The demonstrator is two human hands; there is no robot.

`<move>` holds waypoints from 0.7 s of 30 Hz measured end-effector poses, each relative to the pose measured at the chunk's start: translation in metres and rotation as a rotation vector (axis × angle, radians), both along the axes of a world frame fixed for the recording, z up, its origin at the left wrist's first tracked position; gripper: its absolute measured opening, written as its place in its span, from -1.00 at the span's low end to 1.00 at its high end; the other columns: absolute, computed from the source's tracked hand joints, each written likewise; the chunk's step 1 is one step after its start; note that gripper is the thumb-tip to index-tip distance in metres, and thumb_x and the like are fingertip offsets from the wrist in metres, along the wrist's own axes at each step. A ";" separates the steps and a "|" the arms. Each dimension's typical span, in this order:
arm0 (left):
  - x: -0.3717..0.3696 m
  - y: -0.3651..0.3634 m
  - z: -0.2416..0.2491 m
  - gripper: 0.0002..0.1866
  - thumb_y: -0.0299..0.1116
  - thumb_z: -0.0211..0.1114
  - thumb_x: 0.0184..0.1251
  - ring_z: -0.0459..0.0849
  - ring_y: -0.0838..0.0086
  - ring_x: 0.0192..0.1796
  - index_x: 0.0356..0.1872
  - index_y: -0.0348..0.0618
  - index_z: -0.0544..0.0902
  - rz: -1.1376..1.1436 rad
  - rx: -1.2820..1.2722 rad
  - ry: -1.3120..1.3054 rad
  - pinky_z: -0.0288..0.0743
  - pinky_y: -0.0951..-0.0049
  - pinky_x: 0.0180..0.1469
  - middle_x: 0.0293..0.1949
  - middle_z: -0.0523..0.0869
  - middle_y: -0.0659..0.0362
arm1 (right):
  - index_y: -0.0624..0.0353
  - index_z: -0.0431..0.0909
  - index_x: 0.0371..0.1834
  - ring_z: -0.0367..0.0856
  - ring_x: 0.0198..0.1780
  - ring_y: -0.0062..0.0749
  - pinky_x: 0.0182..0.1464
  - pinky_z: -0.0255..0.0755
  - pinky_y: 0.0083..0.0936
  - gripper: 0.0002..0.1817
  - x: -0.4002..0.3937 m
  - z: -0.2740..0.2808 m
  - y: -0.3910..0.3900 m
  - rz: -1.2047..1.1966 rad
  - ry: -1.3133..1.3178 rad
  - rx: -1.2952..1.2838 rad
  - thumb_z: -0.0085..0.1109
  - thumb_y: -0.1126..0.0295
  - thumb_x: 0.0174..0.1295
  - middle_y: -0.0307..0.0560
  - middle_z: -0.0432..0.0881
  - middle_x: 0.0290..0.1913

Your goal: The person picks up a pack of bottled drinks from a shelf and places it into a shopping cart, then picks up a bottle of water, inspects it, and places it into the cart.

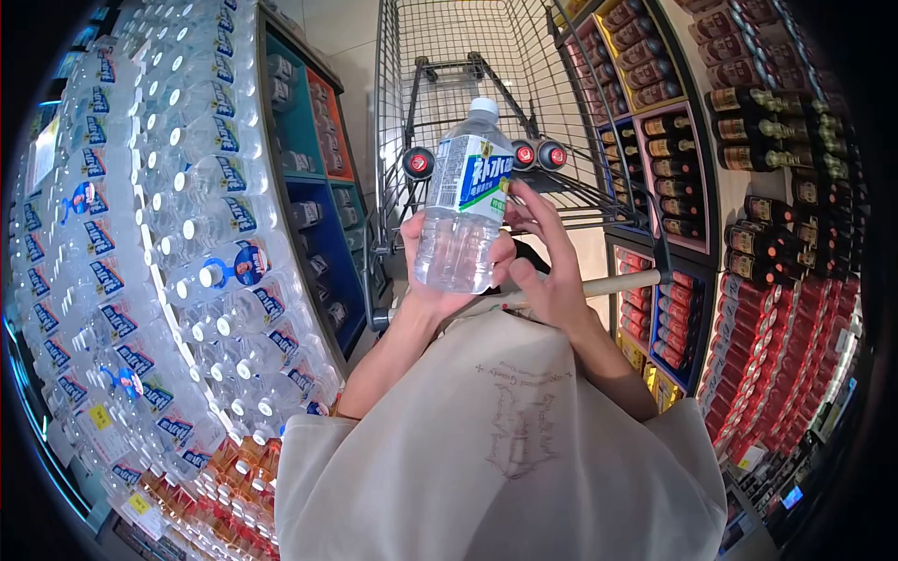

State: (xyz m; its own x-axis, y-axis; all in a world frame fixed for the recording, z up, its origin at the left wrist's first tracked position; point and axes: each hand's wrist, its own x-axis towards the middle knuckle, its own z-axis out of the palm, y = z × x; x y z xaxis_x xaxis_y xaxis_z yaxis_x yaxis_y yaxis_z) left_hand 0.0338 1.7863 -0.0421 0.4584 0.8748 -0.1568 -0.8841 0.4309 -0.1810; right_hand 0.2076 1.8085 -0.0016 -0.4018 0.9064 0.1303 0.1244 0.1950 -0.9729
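A clear plastic bottle (pixel 458 248) with a white cap stands nearly upright in front of my chest, tilted slightly. Its blue, white and green label faces me. My left hand (pixel 432 280) is closed around its lower part, with fingertips showing on the right side. Beside the bottle's right side is my right hand (pixel 552 257); its fingers are spread and curved, with the upper fingertips at the label's edge. Whether they press on the bottle is hard to tell. Just beyond both hands is a wire shopping cart (pixel 458 28), its pale handle (pixel 617 281) near my forearms.
Stacked clear bottles (pixel 224 178) rise close on the left, above orange-coloured drinks (pixel 210 496). A compartmented shelf (pixel 297 103) stands between them and the cart. On the right are dark bottles (pixel 748 126) and red packs (pixel 767 346). Round red-centred pieces (pixel 418 163) sit at the cart.
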 end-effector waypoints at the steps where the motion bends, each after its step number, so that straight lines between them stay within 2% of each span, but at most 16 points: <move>1: 0.003 -0.001 0.000 0.04 0.46 0.19 0.28 0.65 0.17 -0.25 0.42 -0.40 0.47 -0.011 0.002 -0.009 0.60 0.15 -0.04 -0.25 0.67 0.02 | 0.32 0.19 0.70 0.60 0.37 -0.13 0.40 0.49 -0.22 -0.14 0.002 0.002 0.005 -0.034 0.051 -0.064 0.42 0.32 0.41 0.19 0.41 0.56; 2: 0.007 -0.004 0.000 -0.01 0.42 0.17 0.34 0.69 0.17 -0.11 0.42 -0.39 0.46 -0.004 0.053 0.271 0.64 0.15 0.02 -0.12 0.70 -0.02 | 0.26 0.21 0.70 0.60 0.37 -0.17 0.40 0.48 -0.24 -0.22 0.005 0.000 0.009 -0.066 0.049 -0.105 0.32 0.29 0.50 0.14 0.42 0.57; 3: 0.008 -0.007 -0.001 -0.06 0.38 0.14 0.40 0.74 0.18 0.02 0.42 -0.38 0.46 0.008 0.105 0.554 0.69 0.14 0.07 0.00 0.72 -0.06 | 0.26 0.21 0.70 0.60 0.37 -0.17 0.40 0.48 -0.24 -0.22 0.009 -0.001 0.014 -0.071 0.043 -0.103 0.32 0.29 0.50 0.14 0.42 0.57; 4: 0.005 -0.012 -0.009 -0.19 0.16 0.25 0.49 0.74 0.19 0.20 0.46 -0.36 0.39 -0.063 0.120 0.616 0.68 0.19 0.24 0.16 0.71 -0.09 | 0.26 0.21 0.70 0.60 0.37 -0.18 0.39 0.48 -0.25 -0.24 0.013 -0.002 0.021 -0.083 0.073 -0.171 0.30 0.29 0.52 0.14 0.41 0.58; 5: 0.012 -0.017 -0.011 -0.19 0.16 0.25 0.49 0.74 0.19 0.20 0.46 -0.36 0.39 -0.061 0.125 0.616 0.68 0.19 0.24 0.16 0.71 -0.09 | 0.25 0.20 0.71 0.59 0.37 -0.19 0.39 0.47 -0.26 -0.25 0.015 -0.003 0.030 -0.093 0.106 -0.237 0.28 0.30 0.54 0.14 0.41 0.58; 7: 0.032 -0.018 -0.001 -0.25 -0.10 0.38 0.51 0.79 0.17 0.13 0.50 -0.36 0.32 0.230 0.272 1.336 0.66 0.19 0.24 0.16 0.74 -0.08 | 0.23 0.19 0.72 0.60 0.36 -0.23 0.38 0.47 -0.28 -0.23 0.017 0.002 0.047 -0.063 0.102 -0.246 0.28 0.26 0.54 0.14 0.43 0.57; 8: 0.026 -0.020 -0.009 -0.21 -0.24 0.50 0.40 0.81 0.18 0.11 0.50 -0.35 0.29 0.175 0.317 1.409 0.64 0.20 0.25 0.08 0.79 -0.08 | 0.23 0.21 0.71 0.60 0.34 -0.26 0.37 0.47 -0.30 -0.23 0.019 0.009 0.056 -0.016 0.010 -0.198 0.30 0.24 0.54 0.12 0.48 0.52; 9: 0.025 -0.019 -0.007 -0.21 -0.24 0.50 0.40 0.81 0.18 0.11 0.50 -0.35 0.29 0.179 0.311 1.407 0.64 0.20 0.25 0.08 0.79 -0.08 | 0.23 0.24 0.70 0.59 0.33 -0.29 0.36 0.48 -0.32 -0.24 0.021 0.015 0.064 0.032 -0.081 -0.153 0.31 0.22 0.53 0.10 0.52 0.47; 10: 0.023 -0.018 -0.005 -0.19 -0.21 0.54 0.35 0.81 0.18 0.12 0.47 -0.34 0.31 0.137 0.388 1.512 0.64 0.20 0.25 0.08 0.79 -0.09 | 0.25 0.34 0.63 0.67 0.09 -0.36 0.16 0.58 -0.41 -0.19 0.022 0.015 0.076 0.040 -0.203 0.027 0.44 0.11 0.43 0.06 0.67 0.20; 11: 0.022 -0.017 -0.003 -0.17 -0.17 0.57 0.31 0.81 0.19 0.13 0.45 -0.33 0.33 0.091 0.467 1.617 0.64 0.20 0.25 0.07 0.79 -0.09 | 0.25 0.34 0.63 0.67 0.09 -0.36 0.16 0.58 -0.41 -0.19 0.026 0.020 0.084 0.042 -0.202 0.024 0.44 0.11 0.43 0.06 0.67 0.20; 13: 0.022 -0.014 -0.004 -0.15 -0.15 0.61 0.23 0.83 0.17 0.12 0.41 -0.31 0.35 0.076 0.451 1.609 0.65 0.20 0.23 0.07 0.79 -0.10 | 0.28 0.49 0.50 0.66 -0.23 -0.41 -0.15 0.59 -0.43 -0.16 0.033 0.034 0.099 0.100 -0.509 0.149 0.56 0.00 0.28 -0.05 0.68 -0.17; 14: 0.021 -0.013 -0.005 -0.16 -0.15 0.61 0.23 0.83 0.15 0.12 0.41 -0.32 0.35 0.072 0.464 1.619 0.65 0.20 0.22 0.08 0.79 -0.10 | 0.27 0.62 0.30 0.54 -0.44 -0.44 -0.35 0.47 -0.43 -0.23 0.033 0.036 0.104 0.128 -0.487 0.051 0.62 -0.05 0.19 -0.16 0.60 -0.42; 15: 0.022 -0.014 -0.004 -0.16 -0.15 0.60 0.23 0.83 0.14 0.12 0.40 -0.32 0.35 0.067 0.471 1.628 0.66 0.19 0.21 0.08 0.79 -0.11 | 0.27 0.62 0.30 0.54 -0.44 -0.44 -0.35 0.47 -0.43 -0.23 0.033 0.040 0.107 0.138 -0.487 0.039 0.62 -0.05 0.19 -0.16 0.60 -0.42; 17: 0.024 -0.012 -0.006 -0.17 -0.16 0.61 0.21 0.82 0.16 0.10 0.39 -0.32 0.37 0.090 0.434 1.609 0.67 0.19 0.19 0.07 0.78 -0.10 | 0.26 0.68 0.13 0.50 -0.45 -0.47 -0.39 0.39 -0.45 -0.36 0.032 0.044 0.117 0.233 -0.528 -0.060 0.61 -0.03 0.20 -0.21 0.51 -0.50; 21: 0.024 -0.010 -0.011 -0.12 -0.19 0.66 0.10 0.79 0.15 0.11 0.39 -0.36 0.41 0.059 0.448 1.693 0.65 0.17 0.20 0.10 0.75 -0.12 | 0.20 0.67 -0.01 0.47 -0.47 -0.49 -0.40 0.35 -0.46 -0.50 0.031 0.032 0.143 0.269 -0.511 -0.045 0.58 0.02 0.24 -0.22 0.52 -0.51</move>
